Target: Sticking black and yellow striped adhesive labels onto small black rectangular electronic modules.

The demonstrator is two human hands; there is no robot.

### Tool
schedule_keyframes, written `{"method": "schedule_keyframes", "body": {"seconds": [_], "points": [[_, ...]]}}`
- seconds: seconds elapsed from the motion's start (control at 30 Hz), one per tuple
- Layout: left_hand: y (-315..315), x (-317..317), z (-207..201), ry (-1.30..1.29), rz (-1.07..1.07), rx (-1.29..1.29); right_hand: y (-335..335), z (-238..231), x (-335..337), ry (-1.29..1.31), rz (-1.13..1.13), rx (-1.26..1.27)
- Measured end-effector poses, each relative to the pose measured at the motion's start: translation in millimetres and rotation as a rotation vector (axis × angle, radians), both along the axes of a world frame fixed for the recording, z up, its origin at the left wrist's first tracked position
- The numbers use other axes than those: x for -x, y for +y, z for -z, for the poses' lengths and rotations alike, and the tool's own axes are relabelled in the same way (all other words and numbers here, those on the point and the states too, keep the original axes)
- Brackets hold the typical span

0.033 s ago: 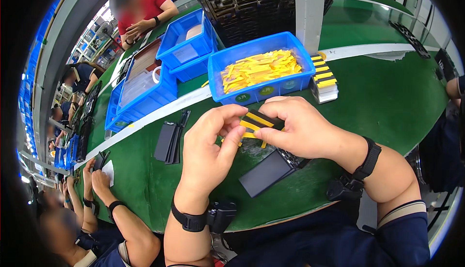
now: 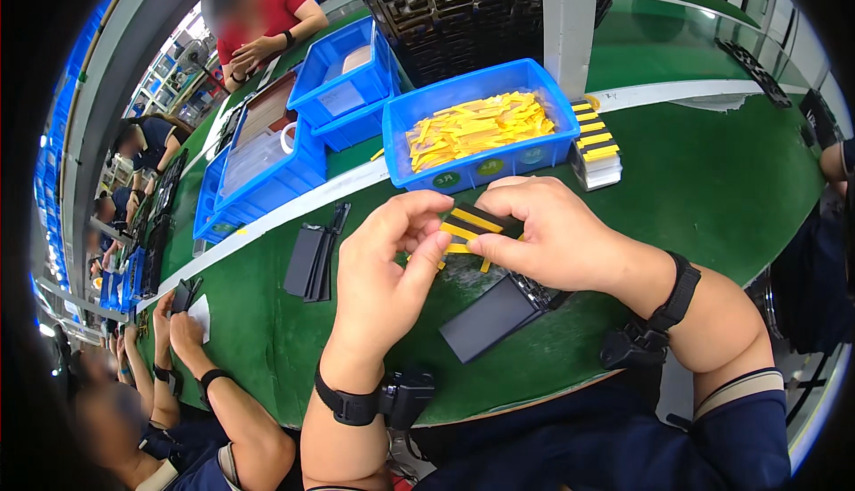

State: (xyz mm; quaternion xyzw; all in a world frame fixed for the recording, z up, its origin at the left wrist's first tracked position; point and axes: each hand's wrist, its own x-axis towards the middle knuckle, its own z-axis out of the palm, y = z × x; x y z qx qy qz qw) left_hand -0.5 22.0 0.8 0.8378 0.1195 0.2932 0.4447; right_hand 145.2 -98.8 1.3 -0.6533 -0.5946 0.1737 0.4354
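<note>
My left hand [image 2: 383, 268] and my right hand [image 2: 561, 237] meet over the green table, thumbs and fingers closed on a black-and-yellow striped piece [image 2: 472, 218]. It is held at a slant, and the fingers hide both of its ends. Bits of yellow strip [image 2: 485, 266] show just beneath it. Nearer to me, flat black rectangular pieces [image 2: 490, 320] lie overlapping below my right hand. More such black pieces [image 2: 307, 259] lie fanned out to the left of my left hand.
Beyond my hands stands a blue bin [image 2: 396, 148] of yellow strips [image 2: 481, 130]. At its right is a stack of striped cards [image 2: 598, 148]. Blue trays [image 2: 307, 166] stand to the left, and a grey post [image 2: 568, 28] rises behind. A co-worker's hands [image 2: 183, 326] work at the left.
</note>
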Motion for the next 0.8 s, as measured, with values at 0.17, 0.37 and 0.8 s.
{"method": "schedule_keyframes", "body": {"seconds": [0.17, 0.37, 0.8], "points": [[8.2, -2.0, 2.6, 0.042, 0.117, 0.645, 0.7, 8.4, 3.4, 0.088, 0.18, -0.283], [18.6, -2.9, 26.3, 0.322, -0.277, -0.773, -0.4, 1.7, -4.0, 0.157, 0.296, -0.313], [-18.4, -4.8, 11.9, 0.264, 0.024, 0.352, -1.8, 2.4, 1.8, 0.124, 0.202, -0.312]]}}
